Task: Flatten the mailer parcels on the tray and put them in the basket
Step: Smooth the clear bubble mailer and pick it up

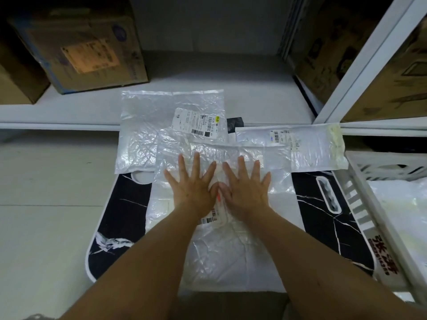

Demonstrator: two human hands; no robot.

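My fingers are straight and spread, grasping nothing: left hand (193,184) and right hand (246,187) press palm-down, thumbs touching, on the top mailer parcel (221,245). That parcel lies directly beneath both palms on the black marble-patterned tray (323,218), long axis running toward and away from me. Two further mailers (161,125) overlap beyond the fingertips. The basket (360,204) stands just beside the tray's right edge, so I judge the right hand nearer for transfer.
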